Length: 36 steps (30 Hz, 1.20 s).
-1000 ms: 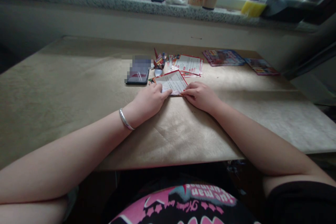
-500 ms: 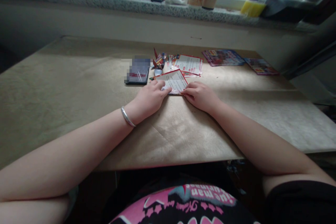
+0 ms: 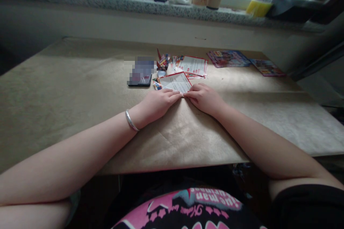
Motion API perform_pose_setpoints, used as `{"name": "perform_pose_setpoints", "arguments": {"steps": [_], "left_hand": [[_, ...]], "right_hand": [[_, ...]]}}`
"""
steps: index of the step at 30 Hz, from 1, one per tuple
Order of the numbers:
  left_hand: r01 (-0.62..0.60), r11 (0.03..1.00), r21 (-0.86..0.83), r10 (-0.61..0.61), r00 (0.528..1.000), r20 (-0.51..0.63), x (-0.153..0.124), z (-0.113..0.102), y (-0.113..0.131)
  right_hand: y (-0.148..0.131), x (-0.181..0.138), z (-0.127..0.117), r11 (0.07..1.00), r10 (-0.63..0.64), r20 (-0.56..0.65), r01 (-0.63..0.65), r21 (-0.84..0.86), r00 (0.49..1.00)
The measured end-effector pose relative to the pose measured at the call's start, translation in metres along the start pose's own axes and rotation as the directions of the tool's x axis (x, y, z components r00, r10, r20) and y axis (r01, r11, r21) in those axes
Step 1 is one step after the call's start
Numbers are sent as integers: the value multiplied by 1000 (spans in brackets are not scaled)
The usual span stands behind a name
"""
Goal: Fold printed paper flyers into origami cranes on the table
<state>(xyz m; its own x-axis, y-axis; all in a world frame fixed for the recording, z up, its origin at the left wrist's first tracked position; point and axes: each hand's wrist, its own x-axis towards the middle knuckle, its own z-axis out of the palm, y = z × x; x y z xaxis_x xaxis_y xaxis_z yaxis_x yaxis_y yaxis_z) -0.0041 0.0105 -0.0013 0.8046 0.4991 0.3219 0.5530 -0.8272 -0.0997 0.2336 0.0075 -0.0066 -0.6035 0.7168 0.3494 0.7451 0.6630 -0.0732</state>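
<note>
A printed paper sheet point(image 3: 176, 83) with a red border lies on the table in front of me, a crease across it. My left hand point(image 3: 160, 102) has its fingers pressed together along the sheet's near edge, fingertips by the middle. At the right end of that edge, my right hand point(image 3: 202, 96) pinches the paper, its fingertips almost meeting the left ones. Just beyond the sheet stands a folded paper figure point(image 3: 163, 61) with a pointed tip. Beside it is a small stack of similar printed sheets point(image 3: 192, 65).
A dark phone-like device point(image 3: 142, 73), partly blurred out, lies left of the sheet on the beige table point(image 3: 80, 89). Colourful printed packets or cards point(image 3: 228, 58) lie at the back right, with another one point(image 3: 267, 68) beside them. Bottles and a yellow sponge-like block point(image 3: 258, 8) line the windowsill.
My left hand has moved slightly right and closer along the paper's near edge; its spread fingers are now together. The right hand has barely moved.
</note>
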Motion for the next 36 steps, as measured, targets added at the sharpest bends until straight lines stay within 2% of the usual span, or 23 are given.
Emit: {"name": "perform_pose_setpoints", "arguments": {"steps": [16, 22, 28, 36], "left_hand": [[34, 998, -45, -33, 999, 14, 3, 1, 1], [32, 999, 31, -32, 999, 2, 9, 3, 3], [-15, 996, 89, 10, 999, 52, 9, 3, 6], [-24, 996, 86, 18, 998, 64, 10, 4, 7]], "right_hand": [[-4, 1, -3, 999, 29, 16, -29, -25, 999], [0, -1, -8, 999, 37, 21, -38, 31, 999], [6, -4, -13, 994, 84, 17, -85, 72, 996], [8, -3, -12, 994, 66, 18, -68, 91, 998]]}}
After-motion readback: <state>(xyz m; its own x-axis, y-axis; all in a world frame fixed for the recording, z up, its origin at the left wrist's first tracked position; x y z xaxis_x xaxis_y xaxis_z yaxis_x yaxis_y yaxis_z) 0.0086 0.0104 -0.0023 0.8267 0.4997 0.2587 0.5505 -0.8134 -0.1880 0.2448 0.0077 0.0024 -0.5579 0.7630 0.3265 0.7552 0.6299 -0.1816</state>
